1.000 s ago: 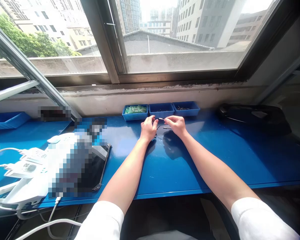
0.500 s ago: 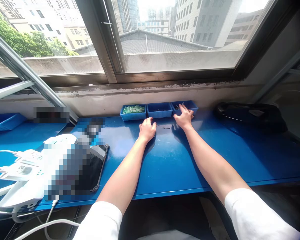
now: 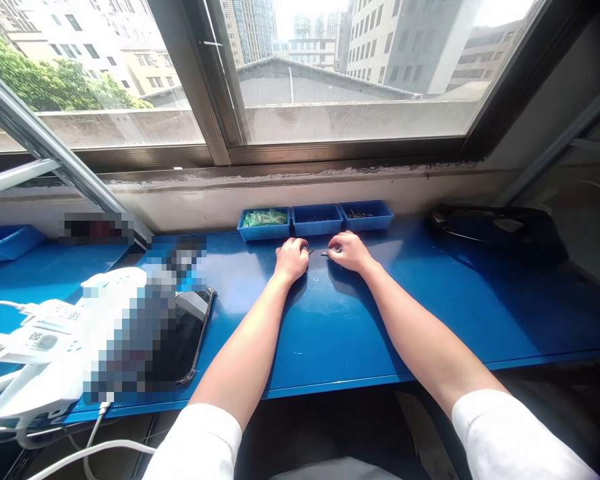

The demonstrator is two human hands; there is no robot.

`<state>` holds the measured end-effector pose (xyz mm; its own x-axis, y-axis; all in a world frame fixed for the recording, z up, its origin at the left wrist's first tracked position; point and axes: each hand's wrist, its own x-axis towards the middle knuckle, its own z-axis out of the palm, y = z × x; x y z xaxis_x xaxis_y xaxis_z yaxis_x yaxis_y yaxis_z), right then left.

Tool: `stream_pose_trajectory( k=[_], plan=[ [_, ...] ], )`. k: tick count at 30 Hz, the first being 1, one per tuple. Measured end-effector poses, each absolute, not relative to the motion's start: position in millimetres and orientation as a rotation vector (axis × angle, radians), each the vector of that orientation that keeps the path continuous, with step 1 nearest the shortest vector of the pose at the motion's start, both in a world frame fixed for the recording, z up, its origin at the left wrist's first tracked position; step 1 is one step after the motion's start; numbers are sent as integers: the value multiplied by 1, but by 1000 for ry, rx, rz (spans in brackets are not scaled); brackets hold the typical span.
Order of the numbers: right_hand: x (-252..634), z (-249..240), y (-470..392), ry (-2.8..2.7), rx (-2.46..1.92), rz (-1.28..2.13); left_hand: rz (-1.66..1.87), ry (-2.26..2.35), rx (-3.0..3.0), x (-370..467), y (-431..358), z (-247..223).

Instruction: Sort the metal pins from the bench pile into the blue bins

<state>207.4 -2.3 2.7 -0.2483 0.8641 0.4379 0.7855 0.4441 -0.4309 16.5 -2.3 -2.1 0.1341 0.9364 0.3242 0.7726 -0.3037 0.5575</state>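
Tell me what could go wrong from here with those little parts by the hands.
The small, slim silver part at the right hand might slip or skid across the glossy blue tabletop.
The thin dark pieces poking out beside the left hand could be dropped or bent; that hand hides much of them.
The rightmost blue rectangular plastic tray stands just beyond the right hand, so a knock might spill its slender dark contents.

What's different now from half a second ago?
The right hand has moved back from the right bin, toward the person, to the small part on the table; whether it grips that part is unclear. The left hand stayed near the same spot, and the bins stayed put.
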Motion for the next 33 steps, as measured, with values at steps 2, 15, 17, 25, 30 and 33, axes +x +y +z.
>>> stream_pose_trajectory(
  k=[2,15,17,25,30,33],
  plan=[
    [207,2,-3,-2126,-1461,159,922,1673,2161,17,-3,-2],
    [191,0,-6,-2205,-1348,179,1095,1248,2367,18,-11,2],
    [190,2,-7,-2181,-1337,210,1106,1239,2365,18,-10,0],
    [186,3,-11,-1891,-1267,448,1128,1263,2313,16,-7,0],
    [185,5,-12,-1677,-1067,781,1173,1327,2288,16,-6,1],
    [185,5,-13,-1628,-990,902,1180,1336,2275,16,-5,0]
  ],
)
